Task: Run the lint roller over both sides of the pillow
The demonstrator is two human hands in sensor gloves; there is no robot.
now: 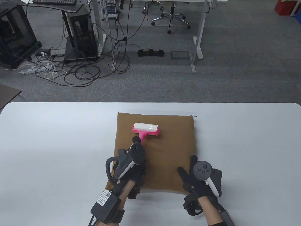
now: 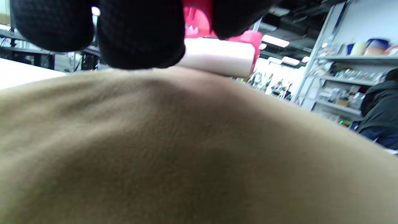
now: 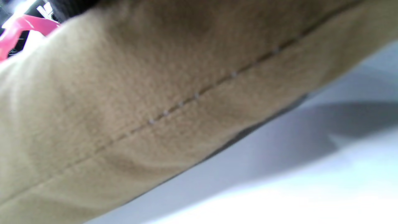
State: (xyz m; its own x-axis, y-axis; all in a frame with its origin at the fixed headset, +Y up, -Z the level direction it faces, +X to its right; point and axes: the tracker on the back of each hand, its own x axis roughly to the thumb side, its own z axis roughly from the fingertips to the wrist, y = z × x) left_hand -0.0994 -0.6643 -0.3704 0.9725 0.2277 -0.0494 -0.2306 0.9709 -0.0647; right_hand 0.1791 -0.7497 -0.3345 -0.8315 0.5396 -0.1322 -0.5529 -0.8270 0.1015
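Table view shows a square tan-brown fabric pillow (image 1: 162,150) lying flat on the white desk (image 1: 47,146), midway along its width, its near seam close to the near edge. A pink-handled lint roller with a white adhesive drum (image 1: 146,129) rests on the pillow's far-left quarter. The left hand (image 1: 131,162) grips the pink handle, fingers curled around it, drum just ahead of the knuckles. The right hand (image 1: 200,179) rests on the pillow's near-right corner, fingers spread flat and holding nothing.

Assessment: the pillow appears soft, light and compressible, with a napped cover likely to drag under the sticky drum; the right-hand hold-down is warranted. For turning, a corner or the stitched side seam offers the surest purchase. The roller appears rigid and light, best held mid-handle.
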